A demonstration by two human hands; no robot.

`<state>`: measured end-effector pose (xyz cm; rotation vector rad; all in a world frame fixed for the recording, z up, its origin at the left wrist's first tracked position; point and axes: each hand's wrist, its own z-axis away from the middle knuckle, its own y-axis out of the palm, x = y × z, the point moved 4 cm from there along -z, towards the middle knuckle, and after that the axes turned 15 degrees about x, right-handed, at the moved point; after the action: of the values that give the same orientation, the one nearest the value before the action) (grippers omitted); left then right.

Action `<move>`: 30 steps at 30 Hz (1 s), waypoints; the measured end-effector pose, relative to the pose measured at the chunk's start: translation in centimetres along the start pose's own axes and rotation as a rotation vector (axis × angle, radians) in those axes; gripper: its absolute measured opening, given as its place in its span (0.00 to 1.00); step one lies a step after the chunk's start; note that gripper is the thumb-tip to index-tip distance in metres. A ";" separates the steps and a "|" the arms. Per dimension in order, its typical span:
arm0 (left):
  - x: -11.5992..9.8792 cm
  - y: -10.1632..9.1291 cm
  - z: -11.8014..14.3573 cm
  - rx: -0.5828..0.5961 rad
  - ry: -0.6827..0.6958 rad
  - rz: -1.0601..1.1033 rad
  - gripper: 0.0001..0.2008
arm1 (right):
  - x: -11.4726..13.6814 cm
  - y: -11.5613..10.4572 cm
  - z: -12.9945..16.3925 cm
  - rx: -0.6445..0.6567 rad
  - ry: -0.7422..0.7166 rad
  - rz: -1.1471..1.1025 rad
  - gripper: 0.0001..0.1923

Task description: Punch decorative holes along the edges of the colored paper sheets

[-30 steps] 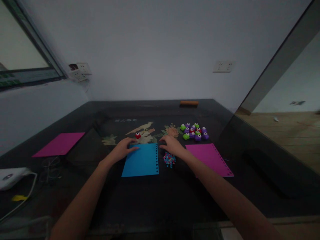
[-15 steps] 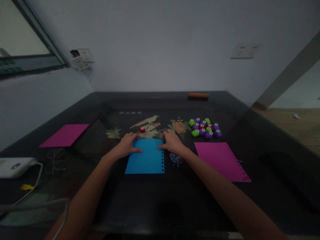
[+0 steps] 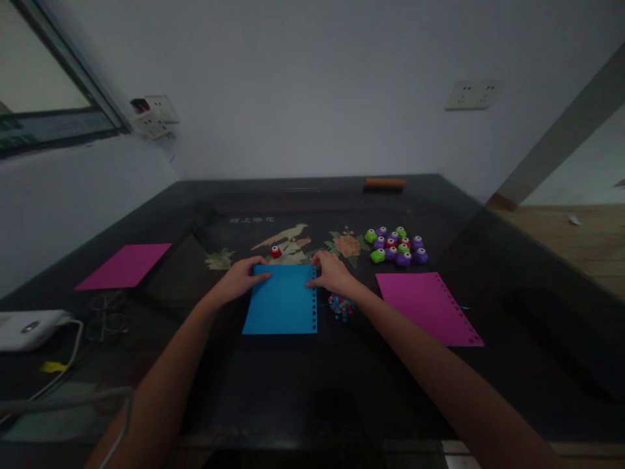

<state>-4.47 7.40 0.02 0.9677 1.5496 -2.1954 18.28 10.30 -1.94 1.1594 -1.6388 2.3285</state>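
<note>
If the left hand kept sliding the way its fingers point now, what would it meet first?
The left hand points right across the blue sheet, so it would probably meet the right hand at the punched edge; the red punch lies just beyond that line.

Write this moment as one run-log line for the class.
left hand: flat on blue sheet, far-left corner | right hand: on its punched edge | red punch: just beyond | confetti pile: right

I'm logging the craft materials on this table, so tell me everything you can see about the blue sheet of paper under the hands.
The blue paper sheet is a plain, thin rectangle lying flat on the dark table. A row of small punched holes runs down its right edge. The left hand rests on its far left corner, and the right hand touches its far right corner. Small colourful cut-outs lie just right of it.
</note>
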 end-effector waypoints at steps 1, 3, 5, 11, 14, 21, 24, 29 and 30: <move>0.1 -0.1 0.1 0.002 -0.008 0.058 0.15 | 0.0 -0.2 0.0 0.006 -0.008 -0.067 0.24; 0.3 -0.4 0.2 -0.024 -0.028 0.178 0.16 | 0.2 -0.4 0.2 0.063 -0.031 -0.267 0.21; 0.6 -0.7 0.3 -0.058 -0.038 0.277 0.16 | 0.6 -0.5 0.5 0.185 -0.059 -0.477 0.15; 0.5 -1.1 0.4 -0.127 -0.009 0.400 0.16 | 1.8 -0.7 1.5 0.408 -0.175 -0.630 0.09; 0.0 -1.1 0.6 -0.166 -0.010 0.417 0.17 | 1.8 -0.9 1.5 0.397 -0.201 -0.545 0.13; -1.3 -1.2 1.1 -0.324 0.009 0.458 0.19 | 1.6 -1.2 1.6 0.368 -0.130 -0.478 0.16; -0.9 -1.3 0.9 -0.372 0.092 0.558 0.18 | 1.3 -1.6 1.8 0.360 -0.094 -0.528 0.14; 0.9 -0.7 0.0 -0.438 0.164 0.625 0.19 | 0.5 -3.5 2.4 0.247 -0.085 -0.654 0.10; 1.2 -0.4 -0.2 -0.454 0.159 0.589 0.19 | 0.4 -3.9 2.6 0.218 -0.103 -0.692 0.09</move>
<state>-5.51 7.95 -0.57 1.2572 1.4836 -1.3278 21.19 9.68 1.75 1.5868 -0.8048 2.0269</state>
